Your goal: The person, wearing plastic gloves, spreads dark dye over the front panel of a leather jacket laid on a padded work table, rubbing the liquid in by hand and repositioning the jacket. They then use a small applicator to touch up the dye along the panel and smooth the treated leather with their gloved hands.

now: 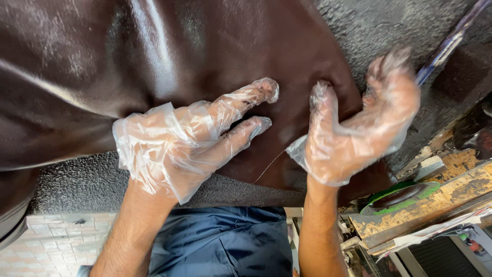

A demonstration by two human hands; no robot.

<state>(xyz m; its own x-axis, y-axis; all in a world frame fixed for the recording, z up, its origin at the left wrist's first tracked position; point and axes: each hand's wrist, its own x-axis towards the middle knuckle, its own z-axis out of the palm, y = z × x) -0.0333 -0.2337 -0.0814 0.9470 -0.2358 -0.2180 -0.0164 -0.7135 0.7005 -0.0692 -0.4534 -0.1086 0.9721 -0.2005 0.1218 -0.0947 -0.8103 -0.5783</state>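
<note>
1. A large sheet of dark brown glossy leather [169, 56] is being spread across the upper and middle parts of the frame, over a table [87, 182] with a rough, dark, pebbled surface that is showing along the lower left and upper right.
2. The left hand [179, 141], covered by a loose clear plastic glove, is being laid flat on the leather at the centre of the frame. Its fingers [256, 92] are being held straight and slightly apart, pointing toward the upper right, with nothing grasped; the tips are being pressed against the leather.
3. The right hand [359, 128], also in a clear plastic glove, is being held at the right of centre, over the right edge of the leather. Its fingers [394, 61] are being spread wide and nothing is seen gripped in them; the fingertips are blurred, so whether they are touching the surface cannot be told. The thumb [323, 102] is being rested on the leather.
4. A thin blue-violet rod [451, 41] is being seen at the upper right corner, running behind the right hand; contact with the hand cannot be told.
5. A green dish with dark brown contents [400, 197] is being seen at the lower right, just beside a stained wooden board [435, 205].
6. Blue fabric of the person's clothing [225, 241] is being seen at the bottom centre, between the two forearms, and pale floor tiles [56, 238] are showing at the lower left.
</note>
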